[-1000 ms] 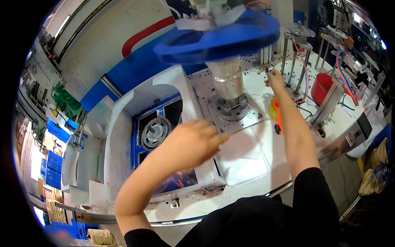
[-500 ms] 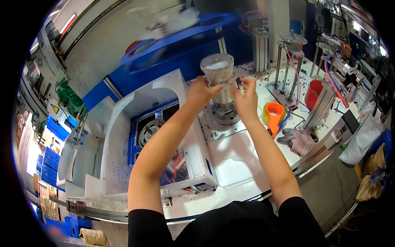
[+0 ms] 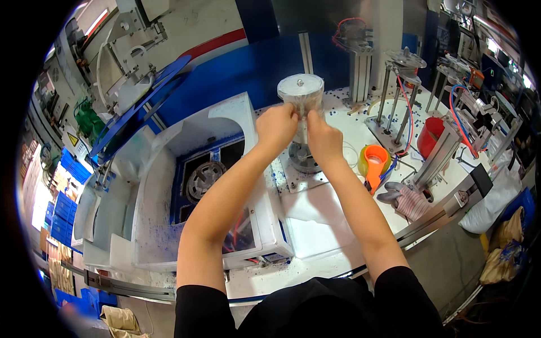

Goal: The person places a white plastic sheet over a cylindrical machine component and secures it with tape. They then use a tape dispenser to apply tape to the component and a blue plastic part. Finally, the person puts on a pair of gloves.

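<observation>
In front of me stands an upright metal post with a round disc top (image 3: 301,84), wrapped in clear plastic film (image 3: 310,104) that hangs in folds below the disc. My left hand (image 3: 276,127) closes on the film at the left of the post, knuckles up. From the right, my right hand (image 3: 325,138) closes on the film beside it, thumb side toward the left hand. My fingers hide most of the middle of the post. Its round metal base (image 3: 304,160) is fixed on a plate between my wrists.
At left is an open white housing (image 3: 259,219) with a round metal part (image 3: 205,180) inside. An orange tape dispenser (image 3: 376,155), a striped glove (image 3: 413,203) and a red cup (image 3: 430,138) lie at right. Blue bits are scattered on the white table (image 3: 321,234).
Both hands have closed in on the film and turned knuckles up. A small dark item by my right fingers no longer shows. The blurred blue panel behind has swung to the left.
</observation>
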{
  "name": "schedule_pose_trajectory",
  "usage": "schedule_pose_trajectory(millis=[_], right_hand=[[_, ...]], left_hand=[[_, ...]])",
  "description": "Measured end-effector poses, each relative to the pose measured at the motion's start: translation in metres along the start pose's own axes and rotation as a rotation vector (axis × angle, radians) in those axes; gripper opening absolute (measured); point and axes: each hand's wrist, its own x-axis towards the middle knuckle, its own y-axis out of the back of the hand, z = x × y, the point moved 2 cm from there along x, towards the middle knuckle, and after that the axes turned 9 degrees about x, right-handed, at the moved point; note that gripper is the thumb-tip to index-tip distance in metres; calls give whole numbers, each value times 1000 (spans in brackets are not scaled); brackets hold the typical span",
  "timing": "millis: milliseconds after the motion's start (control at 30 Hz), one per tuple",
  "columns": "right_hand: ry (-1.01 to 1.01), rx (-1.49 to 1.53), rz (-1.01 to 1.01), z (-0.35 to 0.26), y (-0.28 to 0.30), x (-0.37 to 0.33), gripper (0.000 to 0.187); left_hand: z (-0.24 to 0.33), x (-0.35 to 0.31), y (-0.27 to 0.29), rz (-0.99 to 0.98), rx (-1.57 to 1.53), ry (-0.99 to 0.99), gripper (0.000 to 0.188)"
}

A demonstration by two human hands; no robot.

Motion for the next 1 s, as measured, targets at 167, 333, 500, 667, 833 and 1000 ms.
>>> schedule_pose_trajectory(millis=[167, 333, 500, 667, 833, 1000], right_hand=[[-68, 39, 12, -15, 11, 10, 9], [-69, 30, -40, -8, 9, 4, 11], [88, 106, 145, -17, 31, 22, 27], [351, -115, 60, -9, 17, 48, 34], [606, -103, 81, -13, 20, 63, 16], [475, 28, 60, -21, 13, 74, 10]], left_hand=[[-23, -8, 5, 41, 16, -56, 22], [-25, 2, 14, 38, 54, -30, 22], [-26, -1, 10, 12, 148, -53, 22], [-22, 2, 21, -75, 149, -19, 23], [-28, 18, 38, -17, 102, -9, 22], [-32, 42, 49, 113, 230, -145, 21]])
